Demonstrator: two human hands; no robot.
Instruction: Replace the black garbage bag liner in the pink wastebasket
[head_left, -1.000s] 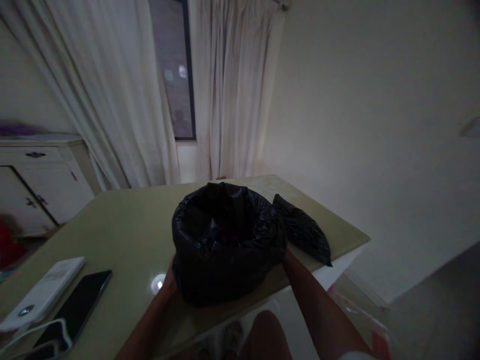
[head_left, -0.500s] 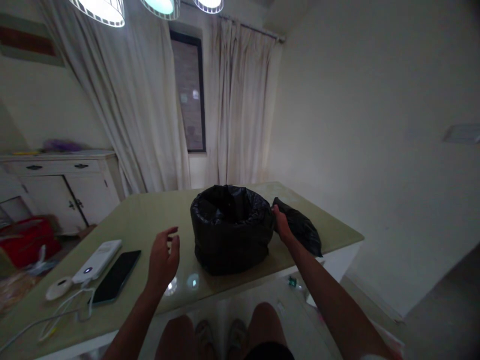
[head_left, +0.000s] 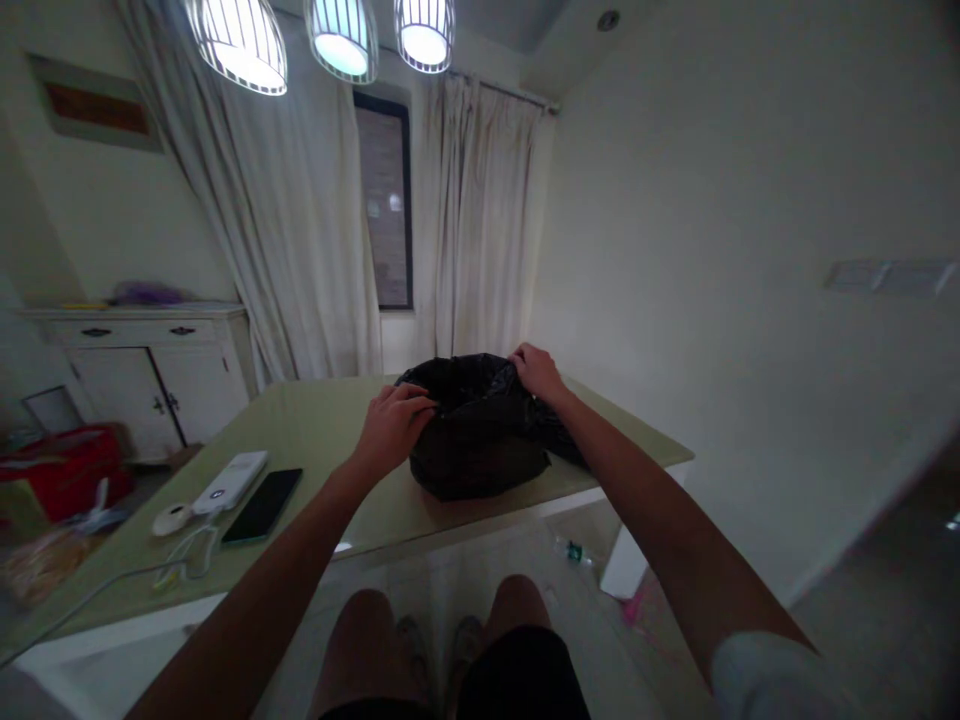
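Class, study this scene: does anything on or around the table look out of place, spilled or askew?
Little stands out. Both hands, left hand and right hand, grip the black plastic bag on the table. A small bottle lies on the floor beneath, seemingly dropped.

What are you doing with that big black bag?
A person sits at a pale green table with both hands on a black plastic bag that stands on it. The left hand pinches the near rim of the bag, and the right hand grips the far rim. Off to the left lie a phone, a white power bank and a cable. Three lamps shine overhead.
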